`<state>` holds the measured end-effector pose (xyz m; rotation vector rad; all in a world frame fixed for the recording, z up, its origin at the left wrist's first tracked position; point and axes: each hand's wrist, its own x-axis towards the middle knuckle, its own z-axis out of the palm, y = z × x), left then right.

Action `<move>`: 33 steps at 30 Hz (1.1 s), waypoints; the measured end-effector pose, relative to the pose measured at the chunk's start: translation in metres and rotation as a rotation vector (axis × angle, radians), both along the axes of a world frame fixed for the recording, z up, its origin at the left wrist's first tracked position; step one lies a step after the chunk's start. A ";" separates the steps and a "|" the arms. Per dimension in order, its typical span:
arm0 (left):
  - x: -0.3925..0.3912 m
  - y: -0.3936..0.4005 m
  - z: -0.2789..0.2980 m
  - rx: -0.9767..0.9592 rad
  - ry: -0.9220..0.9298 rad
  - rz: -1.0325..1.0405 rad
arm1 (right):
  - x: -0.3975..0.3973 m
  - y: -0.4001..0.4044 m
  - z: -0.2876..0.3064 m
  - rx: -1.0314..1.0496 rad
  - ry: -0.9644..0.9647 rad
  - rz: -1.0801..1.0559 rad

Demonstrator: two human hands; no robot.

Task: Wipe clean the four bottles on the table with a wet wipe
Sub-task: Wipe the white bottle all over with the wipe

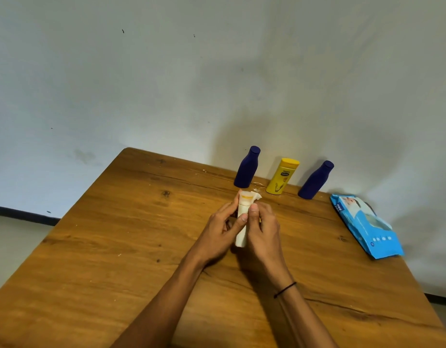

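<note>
Hands, left [220, 234] and right [260, 229], grip white tube [242, 222] and wipe [255, 196]; pack [365, 226] reads "mee"

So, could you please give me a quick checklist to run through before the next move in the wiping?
1. Left hand grips the white tube: ok.
2. Right hand presses the wet wipe onto the tube: ok.
3. Tube fully wiped: cannot tell.
4. Left blue bottle, yellow bottle and right blue bottle upright along the wall: ok.
5. Those three already wiped: cannot tell.
6. Wipes pack on the table: ok.
</note>
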<state>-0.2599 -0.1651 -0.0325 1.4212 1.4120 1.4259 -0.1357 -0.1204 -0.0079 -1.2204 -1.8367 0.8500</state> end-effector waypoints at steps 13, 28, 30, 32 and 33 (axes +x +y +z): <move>0.001 -0.004 0.003 -0.051 -0.041 -0.050 | 0.004 0.015 0.006 -0.052 0.139 -0.180; -0.007 0.005 -0.006 -0.050 -0.097 0.266 | 0.003 -0.005 0.007 0.048 -0.068 0.024; -0.008 0.005 -0.007 -0.043 -0.088 0.309 | 0.008 -0.008 0.007 0.009 -0.117 0.046; -0.008 0.005 -0.007 -0.040 -0.102 0.349 | 0.012 -0.008 0.007 -0.038 -0.178 0.091; -0.008 0.005 -0.006 -0.037 -0.123 0.367 | 0.014 -0.008 0.006 -0.070 -0.192 0.114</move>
